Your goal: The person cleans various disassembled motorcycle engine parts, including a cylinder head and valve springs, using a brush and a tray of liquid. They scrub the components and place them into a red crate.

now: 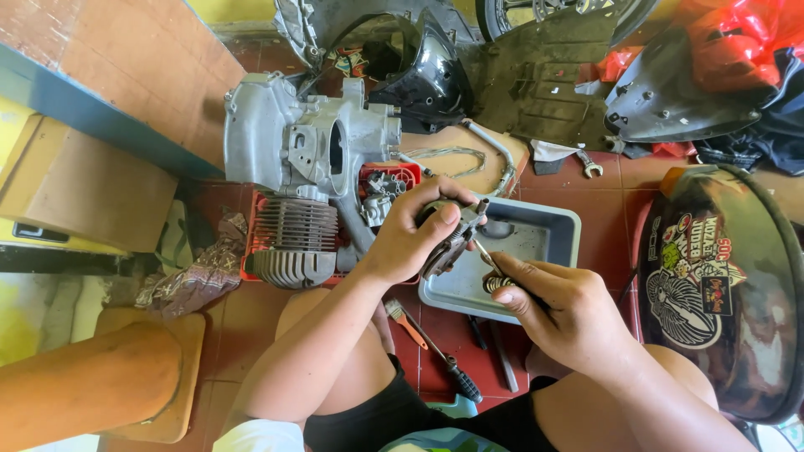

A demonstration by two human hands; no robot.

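Gripped in the left hand (408, 238) is a small grey metal engine part (452, 236), fingers wrapped close around it, held up over the grey plastic tray (548, 230). Right hand (559, 308) has its grip narrow, pinching a thin tool (490, 261) whose tip meets the part; a small ribbed piece sits under its thumb, too small to make out.

Red floor tiles (599, 180) carry everything, with a yellow wall strip at the top edge. One silver engine case (289, 138) stands on a red crate (394, 173), and one finned cylinder (293, 234) lies just in front of it. One brush with an orange handle (408, 322) and one screwdriver (448, 360) lie between the knees, near the tray. One spanner (589, 164) lies by the black body panels (662, 92). One dark helmet (720, 285) with stickers sits on the right, cut off by the edge.

Both forearms hide part of the tray and crate.
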